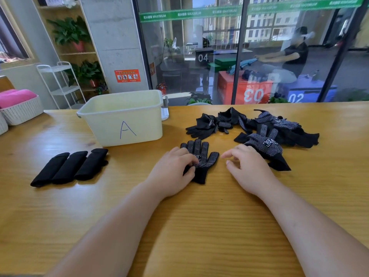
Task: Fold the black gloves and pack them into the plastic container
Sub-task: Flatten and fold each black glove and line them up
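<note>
- The left grip [173, 168] is resting on the flat glove [200, 149]. Its fingers are curling down onto the dotted palm and its thumb is tucking in at the glove's left edge. It seems to be pinching the fabric there, though the hand itself is hiding the contact.
- The right grip [249, 170] is sitting low over the bench [199, 220], just right of that glove, with fingers loosely bent and holding nothing. Its far side is lying close against the nearest dotted glove of the pile.
- The flat glove is lying dotted side up near the middle of the bench, fingers pointing far and cuff pointing near.
- The plastic container [143, 124], pale with a blue letter A on its near wall, is standing open-topped to the far left of the flat glove, apart from it.
- Three folded gloves [69, 166] are lying side by side on the bench, near-left of the container, touching one another.
- The pile of loose gloves [269, 126] is sprawling on the far right.
- A white basket [22, 112] is holding pink cloth at the far left edge.
</note>
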Demonstrator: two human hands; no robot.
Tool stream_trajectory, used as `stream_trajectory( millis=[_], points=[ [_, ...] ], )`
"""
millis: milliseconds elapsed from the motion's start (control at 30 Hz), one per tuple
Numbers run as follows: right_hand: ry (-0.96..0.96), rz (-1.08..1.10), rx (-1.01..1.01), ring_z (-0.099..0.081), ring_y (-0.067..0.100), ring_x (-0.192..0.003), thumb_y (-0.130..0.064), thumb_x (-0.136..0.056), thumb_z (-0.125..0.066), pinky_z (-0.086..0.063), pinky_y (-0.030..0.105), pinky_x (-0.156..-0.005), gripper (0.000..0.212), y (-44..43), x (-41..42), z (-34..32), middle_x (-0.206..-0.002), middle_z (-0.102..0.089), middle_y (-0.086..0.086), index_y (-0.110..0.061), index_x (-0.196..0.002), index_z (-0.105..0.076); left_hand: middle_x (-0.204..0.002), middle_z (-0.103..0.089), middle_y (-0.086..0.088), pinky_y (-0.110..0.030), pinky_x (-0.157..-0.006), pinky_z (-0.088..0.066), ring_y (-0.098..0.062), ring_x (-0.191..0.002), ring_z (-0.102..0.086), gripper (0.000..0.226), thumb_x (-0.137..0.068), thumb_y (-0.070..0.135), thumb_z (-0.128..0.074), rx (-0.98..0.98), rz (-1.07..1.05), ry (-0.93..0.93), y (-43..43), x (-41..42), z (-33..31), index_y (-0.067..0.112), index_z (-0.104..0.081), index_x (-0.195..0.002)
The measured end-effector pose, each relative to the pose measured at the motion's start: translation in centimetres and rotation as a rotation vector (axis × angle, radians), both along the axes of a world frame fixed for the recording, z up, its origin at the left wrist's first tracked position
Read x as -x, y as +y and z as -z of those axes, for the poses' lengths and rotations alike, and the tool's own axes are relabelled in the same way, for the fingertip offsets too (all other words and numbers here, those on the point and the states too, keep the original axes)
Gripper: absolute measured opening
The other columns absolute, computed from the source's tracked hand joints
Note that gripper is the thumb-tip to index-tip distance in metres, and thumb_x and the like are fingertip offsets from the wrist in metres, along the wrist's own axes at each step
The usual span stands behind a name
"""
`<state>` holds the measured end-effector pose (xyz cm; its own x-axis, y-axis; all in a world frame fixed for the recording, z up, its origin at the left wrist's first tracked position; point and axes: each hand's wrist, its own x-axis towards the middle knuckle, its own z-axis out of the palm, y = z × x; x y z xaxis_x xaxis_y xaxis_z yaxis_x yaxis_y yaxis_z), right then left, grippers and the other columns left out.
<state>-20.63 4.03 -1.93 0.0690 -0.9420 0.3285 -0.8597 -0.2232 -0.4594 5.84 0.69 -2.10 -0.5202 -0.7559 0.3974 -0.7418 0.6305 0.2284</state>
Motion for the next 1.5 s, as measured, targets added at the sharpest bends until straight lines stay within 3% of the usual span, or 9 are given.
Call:
stream_trajectory(
  millis=[133,300,533,700,900,1033,1200,1333,1500],
  points=[
    [0.132,-0.026,-0.021,-0.045,0.007,-0.115,-0.035,-0.102,-0.057,-0.049,0.037,-0.093,0.026,0.4,-0.9,0.1,-0.121,-0.054,-0.022,-0.041,-0.126,-0.068,-0.133,-0.057,0.014,-0.035,-0.102,-0.050,-0.011,-0.126,-0.048,0.031,-0.102,0.037,-0.060,-0.048,0.002,-0.010,-0.2,0.6,0.6,0.030,-0.070,-0.131],
    [0.311,0.018,-0.084,-0.038,0.019,-0.138,-0.050,-0.105,-0.046,-0.040,0.044,-0.113,0.042,0.5,-1.6,0.4,-0.146,-0.048,-0.014,-0.042,-0.146,-0.056,-0.124,-0.062,0.011,-0.036,-0.100,-0.046,-0.018,-0.117,-0.053,0.044,-0.102,0.057,-0.054,0.092,-0.097,-0.140,-0.1,1.8,0.2,0.032,-0.069,-0.134],
    [0.482,0.454,-0.089,-0.010,0.043,-0.159,-0.061,-0.106,-0.033,-0.012,0.058,-0.130,0.060,0.4,-1.1,0.1,-0.171,-0.022,0.020,-0.029,-0.156,-0.040,-0.141,-0.055,0.013,-0.038,-0.100,-0.053,-0.014,-0.130,-0.050,0.045,-0.105,0.051,-0.054,-0.017,-0.051,-0.078,-0.1,4.0,0.6,0.028,-0.063,-0.142],
    [0.430,0.345,-0.272,-0.023,0.041,-0.155,-0.056,-0.110,-0.025,-0.027,0.054,-0.125,0.061,0.9,-0.7,0.2,-0.170,-0.026,0.019,-0.024,-0.160,-0.036,-0.141,-0.055,0.018,-0.034,-0.098,-0.053,-0.008,-0.132,-0.049,0.040,-0.105,0.048,-0.053,-0.039,-0.039,-0.053,-0.2,2.8,0.8,0.031,-0.064,-0.140],
    [0.228,-0.012,-0.024,-0.041,0.019,-0.147,-0.021,-0.105,-0.046,-0.048,0.040,-0.110,0.053,2.2,-2.4,-0.9,-0.165,-0.037,-0.004,-0.031,-0.157,-0.045,-0.135,-0.056,0.019,-0.039,-0.093,-0.056,-0.007,-0.126,-0.052,0.034,-0.103,0.048,-0.055,-0.046,-0.075,-0.020,-0.3,1.4,1.0,0.033,-0.067,-0.131],
    [0.263,0.002,0.134,-0.051,0.012,-0.125,-0.022,-0.095,-0.062,-0.051,0.028,-0.079,0.044,3.0,-3.1,-1.5,-0.134,-0.052,-0.013,-0.033,-0.137,-0.062,-0.132,-0.056,0.021,-0.041,-0.093,-0.056,-0.007,-0.125,-0.052,0.030,-0.100,0.050,-0.059,-0.071,-0.097,0.001,-0.5,0.3,1.0,0.036,-0.068,-0.125],
    [0.308,0.115,-0.078,-0.043,0.016,-0.127,-0.050,-0.095,-0.064,-0.049,0.035,-0.094,0.048,2.8,-1.7,-1.3,-0.130,-0.051,-0.010,-0.036,-0.140,-0.054,-0.131,-0.056,0.022,-0.036,-0.097,-0.054,-0.004,-0.123,-0.053,0.028,-0.100,0.053,-0.063,-0.116,-0.099,0.033,-0.3,-0.4,0.6,0.036,-0.070,-0.121],
    [0.133,-0.073,-0.091,-0.050,0.007,-0.127,-0.027,-0.093,-0.070,-0.047,0.032,-0.107,0.052,2.7,-0.8,-1.5,-0.133,-0.058,-0.017,-0.036,-0.143,-0.059,-0.126,-0.056,0.021,-0.035,-0.090,-0.055,-0.004,-0.117,-0.055,0.023,-0.099,0.056,-0.062,-0.098,-0.141,0.040,-0.2,-0.7,0.3,0.038,-0.069,-0.112],
    [0.136,-0.162,0.023,-0.061,0.005,-0.112,-0.010,-0.092,-0.068,-0.050,0.031,-0.100,0.035,2.6,-1.6,-1.6,-0.117,-0.070,-0.019,-0.031,-0.119,-0.077,-0.120,-0.056,0.019,-0.036,-0.085,-0.056,-0.007,-0.111,-0.056,0.021,-0.098,0.057,-0.063,-0.077,-0.189,0.046,-0.2,-0.8,0.3,0.039,-0.067,-0.107]
  ],
)
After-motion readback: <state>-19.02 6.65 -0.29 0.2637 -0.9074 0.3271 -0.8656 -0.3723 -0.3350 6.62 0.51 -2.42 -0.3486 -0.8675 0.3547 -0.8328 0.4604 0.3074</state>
